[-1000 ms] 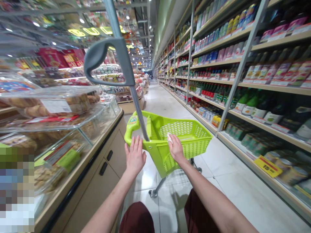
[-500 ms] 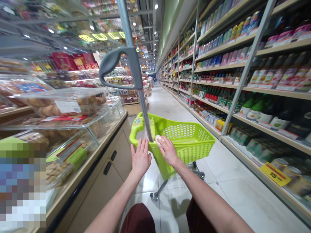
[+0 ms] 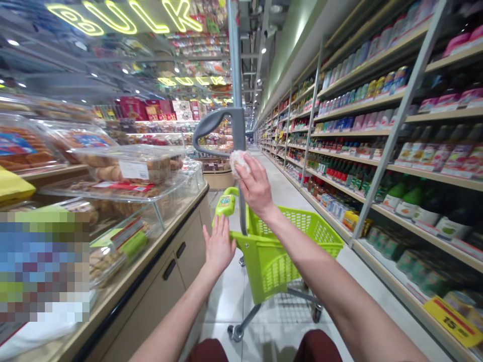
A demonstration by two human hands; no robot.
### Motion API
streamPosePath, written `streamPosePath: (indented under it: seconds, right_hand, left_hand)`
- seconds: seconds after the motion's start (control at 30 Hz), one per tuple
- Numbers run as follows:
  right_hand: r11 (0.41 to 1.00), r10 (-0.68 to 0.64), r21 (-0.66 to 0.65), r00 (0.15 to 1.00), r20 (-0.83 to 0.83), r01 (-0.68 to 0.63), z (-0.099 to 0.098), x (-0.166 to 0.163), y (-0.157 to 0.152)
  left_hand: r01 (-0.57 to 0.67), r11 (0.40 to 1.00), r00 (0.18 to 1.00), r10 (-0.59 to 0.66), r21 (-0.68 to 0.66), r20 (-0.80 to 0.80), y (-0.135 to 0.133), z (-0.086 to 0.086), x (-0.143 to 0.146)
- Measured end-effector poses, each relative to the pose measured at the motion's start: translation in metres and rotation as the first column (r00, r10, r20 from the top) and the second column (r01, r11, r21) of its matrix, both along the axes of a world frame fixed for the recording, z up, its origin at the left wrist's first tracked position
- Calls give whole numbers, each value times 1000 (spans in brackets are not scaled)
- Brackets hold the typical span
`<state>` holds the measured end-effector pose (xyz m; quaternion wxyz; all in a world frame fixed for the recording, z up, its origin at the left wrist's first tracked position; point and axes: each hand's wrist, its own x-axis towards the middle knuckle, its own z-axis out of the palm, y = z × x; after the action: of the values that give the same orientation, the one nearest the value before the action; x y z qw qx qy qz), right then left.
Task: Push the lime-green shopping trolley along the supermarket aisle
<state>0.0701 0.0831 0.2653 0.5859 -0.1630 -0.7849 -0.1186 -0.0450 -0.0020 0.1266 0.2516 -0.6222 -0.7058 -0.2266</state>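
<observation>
A crumpled white cloth (image 3: 238,162) is pinched in the fingers of my right hand (image 3: 257,187), close to the grey handle (image 3: 238,131) on the cart's metal pole. My left hand (image 3: 220,247) lies with fingers stretched over the near left rim of the green shopping cart basket (image 3: 260,266). A green moulded grip with a sticker (image 3: 225,202) rises just beyond those fingers. Part of the basket is hidden behind my right forearm.
Glass cases with packaged baked goods (image 3: 132,171) line a wooden counter (image 3: 151,291) on the left. Tall shelves of bottles and cans (image 3: 347,136) run along the right. A tiled aisle floor (image 3: 222,311) lies between, with the cart's caster wheel (image 3: 236,332) near my knees.
My right hand has lifted the cloth from the basket rim by the pole's base up to the grey handle. My left hand stays at the rim. The view has shifted.
</observation>
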Motion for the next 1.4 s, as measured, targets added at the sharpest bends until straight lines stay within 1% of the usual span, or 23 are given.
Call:
streamPosePath:
  seconds: [0.03, 0.07, 0.1, 0.13, 0.2, 0.27, 0.3, 0.33, 0.37, 0.43, 0.47, 0.6, 0.67, 0.7, 0.77, 0.93, 1.0, 1.03, 1.1, 1.17, 1.23, 1.33, 1.4]
  right_hand:
    - [1000, 1, 30, 999, 33, -2, 3, -4, 4]
    - [999, 1, 53, 997, 73, -5, 0, -6, 6]
    - [998, 2, 67, 993, 121, -11, -8, -6, 8]
    - [997, 6, 76, 984, 177, -20, -21, -6, 8]
    - [994, 23, 91, 952, 304, -53, -55, -2, 3]
    - [991, 37, 98, 903, 427, -87, -90, 4, -4]
    - [991, 43, 91, 877, 479, -98, -104, 7, -8]
    - [991, 48, 83, 853, 519, -106, -115, 9, -11]
    - [991, 54, 73, 836, 546, -112, -120, 11, -13]
    - [992, 58, 60, 830, 554, -110, -118, 13, -14]
    - [993, 54, 57, 842, 536, -101, -111, 12, -13]
    - [998, 33, 37, 902, 431, -54, -73, 4, -4]
    - [999, 38, 19, 913, 406, -50, -64, 1, -2]
    - [999, 41, 12, 915, 402, -50, -65, 1, -1]
    - [999, 45, 4, 908, 417, -51, -78, 3, -3]
    - [996, 89, -43, 860, 503, -78, -139, 21, -17]
    - [992, 112, -99, 868, 484, -73, -156, 24, -24]
    - [989, 115, -134, 884, 454, -59, -161, 23, -28]
    - [977, 100, -210, 921, 376, -20, -163, 16, -35]
    - [959, 74, -283, 947, 312, 18, -157, 2, -41]
    - [941, 56, -334, 955, 292, 47, -149, -13, -46]
    - [935, 55, -349, 953, 299, 55, -144, -24, -51]
    - [945, 81, -326, 951, 300, 22, -148, -19, -52]
  left_hand:
    - [-3, 1000, 1000, 3, -19, 7, 0, -2, -1]
    - [-3, 999, 1000, 3, -34, 11, -1, -4, -2]
    - [1, 999, 1000, 0, -44, 15, -2, -6, -3]
    - [5, 999, 1000, -5, -49, 17, -2, -8, -3]
    - [9, 999, 1000, -8, -46, 25, -3, -10, -5]
    - [11, 999, 999, -9, -42, 38, -3, -11, -6]
    - [14, 999, 999, -12, -42, 43, -4, -10, -7]
    - [17, 999, 999, -15, -41, 46, -4, -10, -8]
    - [22, 999, 999, -20, -41, 48, -4, -10, -8]
    - [30, 999, 999, -28, -37, 47, -5, -9, -8]
    - [34, 999, 998, -32, -35, 44, -6, -9, -8]
    - [35, 999, 999, -34, -32, 36, -7, -10, -5]
    - [34, 999, 999, -33, -32, 35, -7, -10, -4]
    - [37, 999, 999, -36, -31, 37, -6, -11, -5]
    - [49, 999, 998, -48, -19, 45, -6, -14, -6]
    - [49, 998, 992, -54, 51, 115, -7, -21, -10]
    - [53, 996, 987, -62, 66, 147, -7, -21, -11]
    - [58, 996, 984, -69, 72, 162, -7, -21, -11]
    - [63, 995, 978, -77, 81, 194, -7, -19, -10]
    - [62, 994, 971, -80, 87, 225, -6, -17, -10]
    - [63, 994, 966, -82, 87, 244, -5, -16, -11]
    - [78, 995, 971, -91, 67, 223, -6, -16, -17]
    - [89, 995, 980, -95, 42, 176, -8, -15, -23]
